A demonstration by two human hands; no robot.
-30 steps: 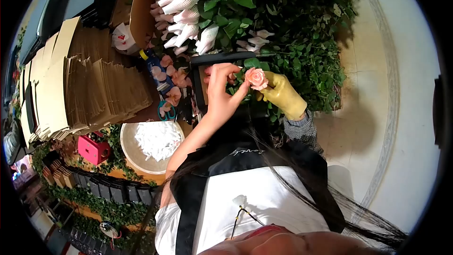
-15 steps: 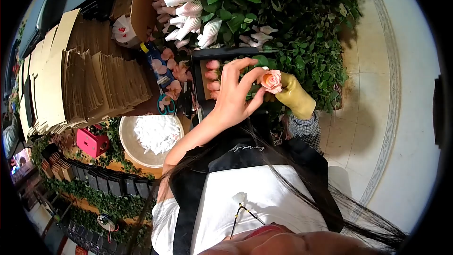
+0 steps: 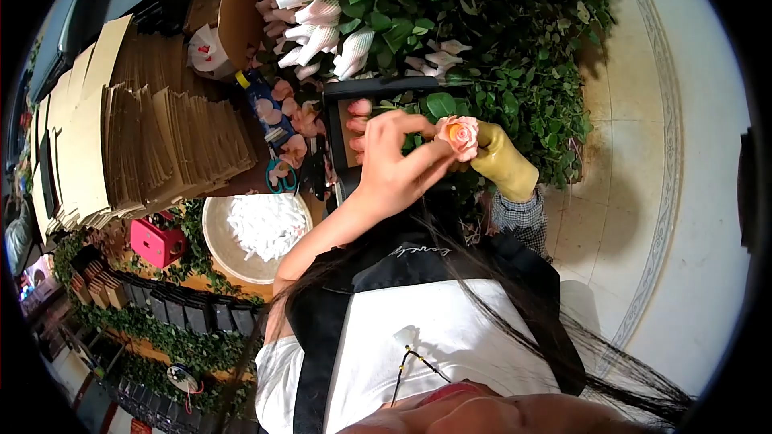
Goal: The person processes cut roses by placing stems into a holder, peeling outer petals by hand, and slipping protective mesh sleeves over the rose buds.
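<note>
A peach-pink rose (image 3: 458,137) faces up, close in front of my chest. My right hand (image 3: 503,162), in a yellow glove, is closed around the rose just below its bloom; the stem is hidden. My bare left hand (image 3: 394,157) reaches in from the left, its thumb and fingertips pinching the left edge of the bloom. Beneath the left hand is a black-edged tray (image 3: 332,133), where several pink roses (image 3: 358,116) lie with their heads at the left side.
Netted white rose heads (image 3: 318,0) and a leafy pile of stems (image 3: 515,24) fill the back. At left stand stacked cardboard sheets (image 3: 169,112), teal scissors (image 3: 281,177), loose petals (image 3: 301,119), a bowl of white pieces (image 3: 211,229) and a pink box (image 3: 158,241).
My left fingers have come closer together and pinch the bloom's left edge. The rose has shifted slightly left; the gloved right hand stays nearly still.
</note>
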